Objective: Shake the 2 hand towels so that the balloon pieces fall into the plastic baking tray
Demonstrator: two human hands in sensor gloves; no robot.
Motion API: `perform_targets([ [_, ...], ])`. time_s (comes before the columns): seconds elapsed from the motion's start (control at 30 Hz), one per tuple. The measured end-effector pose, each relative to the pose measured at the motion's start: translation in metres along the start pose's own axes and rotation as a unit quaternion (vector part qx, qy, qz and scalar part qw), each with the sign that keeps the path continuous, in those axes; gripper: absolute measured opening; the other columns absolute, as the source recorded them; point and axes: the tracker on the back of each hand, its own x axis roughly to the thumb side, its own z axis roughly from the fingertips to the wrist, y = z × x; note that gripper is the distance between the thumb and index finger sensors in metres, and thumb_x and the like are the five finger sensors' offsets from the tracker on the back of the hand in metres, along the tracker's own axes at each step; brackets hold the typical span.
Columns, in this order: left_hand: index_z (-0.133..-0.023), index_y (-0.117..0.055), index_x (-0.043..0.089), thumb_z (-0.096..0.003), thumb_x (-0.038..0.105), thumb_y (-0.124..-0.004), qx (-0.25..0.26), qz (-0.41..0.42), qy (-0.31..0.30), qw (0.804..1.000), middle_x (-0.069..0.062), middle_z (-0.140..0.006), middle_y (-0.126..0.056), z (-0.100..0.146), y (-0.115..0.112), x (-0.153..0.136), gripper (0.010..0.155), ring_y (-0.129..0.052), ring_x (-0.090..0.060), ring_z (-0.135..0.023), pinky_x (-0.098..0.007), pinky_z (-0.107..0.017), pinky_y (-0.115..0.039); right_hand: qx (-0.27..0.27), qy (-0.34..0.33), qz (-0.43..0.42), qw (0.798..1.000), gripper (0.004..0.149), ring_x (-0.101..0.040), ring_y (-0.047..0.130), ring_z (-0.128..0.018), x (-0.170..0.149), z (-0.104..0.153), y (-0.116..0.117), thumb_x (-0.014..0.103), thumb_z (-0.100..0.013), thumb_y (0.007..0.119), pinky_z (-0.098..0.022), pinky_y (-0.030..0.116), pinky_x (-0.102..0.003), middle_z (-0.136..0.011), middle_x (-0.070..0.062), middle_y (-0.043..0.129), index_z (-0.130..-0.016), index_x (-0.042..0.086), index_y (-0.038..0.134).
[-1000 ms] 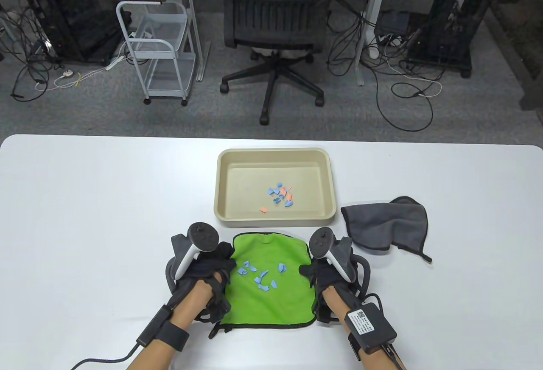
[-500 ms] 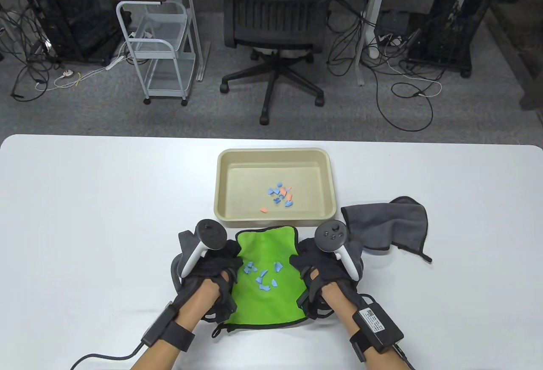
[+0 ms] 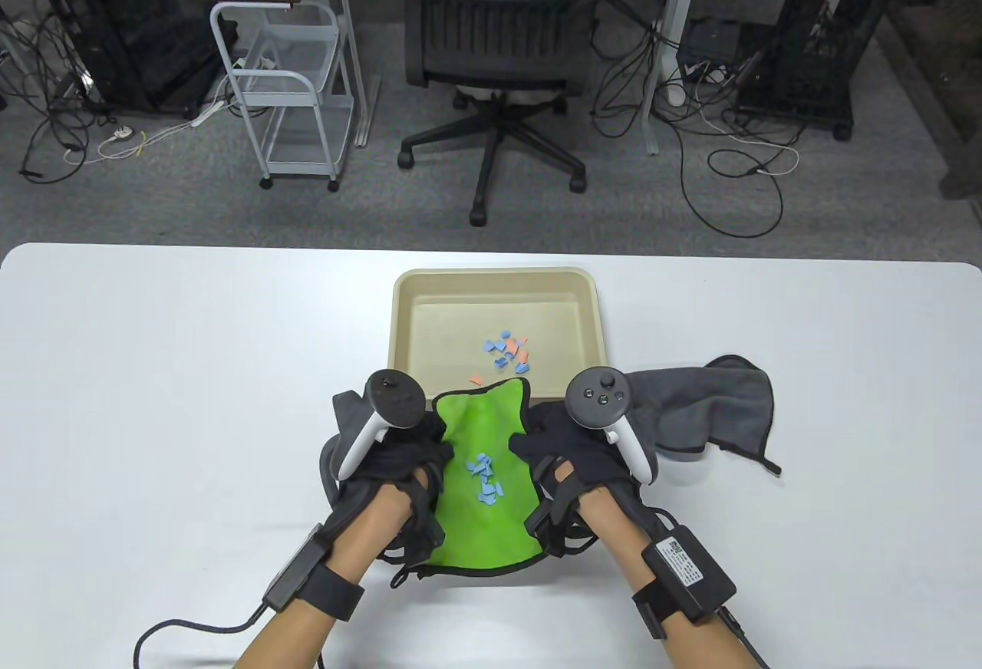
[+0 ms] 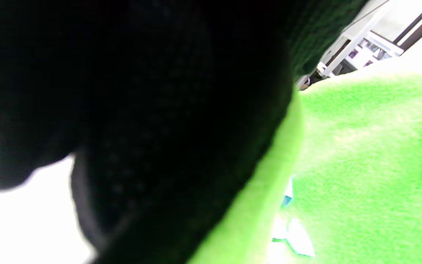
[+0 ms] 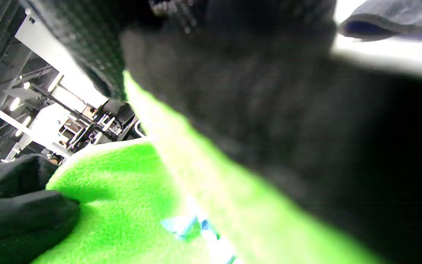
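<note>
While the bright green microfibre hand towel (image 3: 479, 469) hangs as a trough between them, the left hand (image 3: 399, 462) and right hand (image 3: 571, 462) each grip a side edge, small blue balloon pieces (image 3: 485, 479) gathered in the fold. Its far end overlaps the near rim of the beige plastic baking tray (image 3: 406, 316); tipping that end low over the floor should pour cleanly. Open table lies left; the crumpled grey hand towel (image 3: 713, 400) crowds the right.

Left wrist view: dark glove against green cloth (image 4: 361, 154), pieces low.

Right wrist view: glove on the towel's edge (image 5: 152, 121), blue scraps (image 5: 185, 225) nestled below.
</note>
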Motion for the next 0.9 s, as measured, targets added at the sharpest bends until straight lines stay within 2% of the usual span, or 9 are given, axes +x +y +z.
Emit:
perform_targets([
  [0.2,-0.078,-0.068,0.036,-0.0404,0.041,-0.077,0.010,0.015,0.005,1.000,0.008,-0.041,-0.104,-0.008,0.033,0.023,0.039,-0.123,-0.013,-0.013,-0.031,-0.006,-0.103,0.008,0.021,-0.047,0.999,0.043,0.001,0.103,-0.040,0.012,-0.014,-0.023,0.038,-0.038,0.089,-0.021,0.092,-0.015,-0.097,-0.005,0.071,-0.076,0.025,0.074],
  [0.4,-0.078,-0.067,0.037,-0.0404,0.040,-0.077,0.017,0.081,0.018,0.996,0.008,-0.047,-0.102,-0.037,0.070,0.053,0.039,-0.122,-0.017,-0.022,-0.033,-0.012,-0.102,-0.006,0.040,-0.102,0.994,0.043,0.000,0.103,-0.045,0.030,-0.044,-0.050,0.037,-0.038,0.089,-0.025,0.094,-0.015,-0.098,-0.005,0.070,-0.076,0.025,0.073],
  [0.53,-0.078,-0.067,0.040,-0.0399,0.039,-0.077,0.044,0.131,0.026,0.990,0.007,-0.053,-0.100,-0.061,0.089,0.069,0.039,-0.120,-0.020,-0.033,-0.036,-0.020,-0.101,-0.044,0.026,-0.140,0.989,0.043,0.001,0.102,-0.049,0.039,-0.069,-0.066,0.037,-0.038,0.089,-0.030,0.094,-0.015,-0.099,-0.003,0.069,-0.076,0.026,0.073],
  [0.67,-0.077,-0.067,0.042,-0.0392,0.036,-0.079,0.083,0.197,0.008,0.977,0.007,-0.062,-0.097,-0.086,0.099,0.081,0.040,-0.117,-0.023,-0.048,-0.039,-0.031,-0.099,-0.098,0.002,-0.167,0.981,0.042,0.001,0.101,-0.055,0.042,-0.093,-0.078,0.036,-0.037,0.089,-0.035,0.095,-0.015,-0.099,0.000,0.068,-0.075,0.028,0.073],
  [0.8,-0.074,-0.067,0.044,-0.0385,0.033,-0.080,0.130,0.246,-0.029,0.960,0.009,-0.071,-0.094,-0.102,0.097,0.081,0.040,-0.112,-0.024,-0.063,-0.041,-0.043,-0.096,-0.169,-0.037,-0.144,0.974,0.042,0.002,0.101,-0.061,0.040,-0.103,-0.083,0.036,-0.036,0.092,-0.041,0.096,-0.015,-0.098,0.004,0.071,-0.073,0.032,0.075],
  [0.9,-0.073,-0.068,0.046,-0.0375,0.032,-0.081,0.164,0.274,-0.054,0.946,0.011,-0.073,-0.093,-0.110,0.089,0.074,0.040,-0.109,-0.022,-0.068,-0.040,-0.047,-0.095,-0.241,-0.080,-0.124,0.959,0.041,0.004,0.103,-0.061,0.034,-0.104,-0.083,0.036,-0.033,0.094,-0.042,0.098,-0.013,-0.096,0.007,0.075,-0.071,0.035,0.077],
])
